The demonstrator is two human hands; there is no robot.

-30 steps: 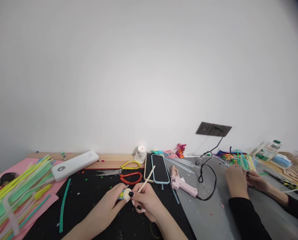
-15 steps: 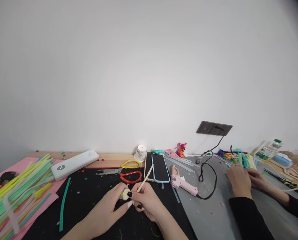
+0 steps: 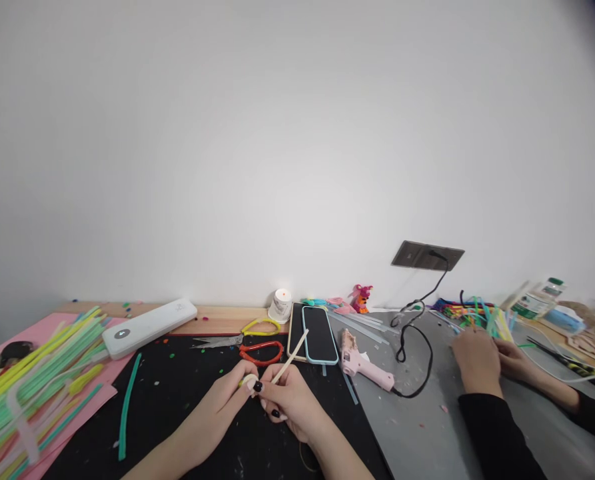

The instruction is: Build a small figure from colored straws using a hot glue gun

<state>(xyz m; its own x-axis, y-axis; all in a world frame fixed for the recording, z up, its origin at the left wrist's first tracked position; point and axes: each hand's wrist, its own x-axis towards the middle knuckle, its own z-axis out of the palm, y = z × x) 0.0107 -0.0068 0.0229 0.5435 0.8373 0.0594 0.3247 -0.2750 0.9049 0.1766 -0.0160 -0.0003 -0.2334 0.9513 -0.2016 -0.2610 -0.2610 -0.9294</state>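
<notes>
Above the black mat (image 3: 197, 400), my left hand (image 3: 217, 410) pinches a small cream round piece (image 3: 248, 379) with a bit of yellow at its edge. The thumb covers part of it. My right hand (image 3: 297, 408) meets it fingertip to fingertip, its black-nailed thumb pressing at the round piece. A thin cream strip (image 3: 293, 355) passes through the right fingers and sticks up to the right; whether it joins the round piece is hidden. Just beyond my hands lie scissors (image 3: 262, 351) with a yellow and a red handle.
Pipe cleaners (image 3: 52, 380) and a white device (image 3: 150, 328) lie left. A phone (image 3: 320, 335), white cup (image 3: 280, 307) and pink glue gun (image 3: 364, 367) are beyond my hands; the gun's cord (image 3: 431, 357) reaches the wall socket. At right, another person's hands (image 3: 477, 357) work.
My left thumb has shifted up from beside the right fingertips onto the cream round piece, covering more of it. The strip and my right hand have barely moved.
</notes>
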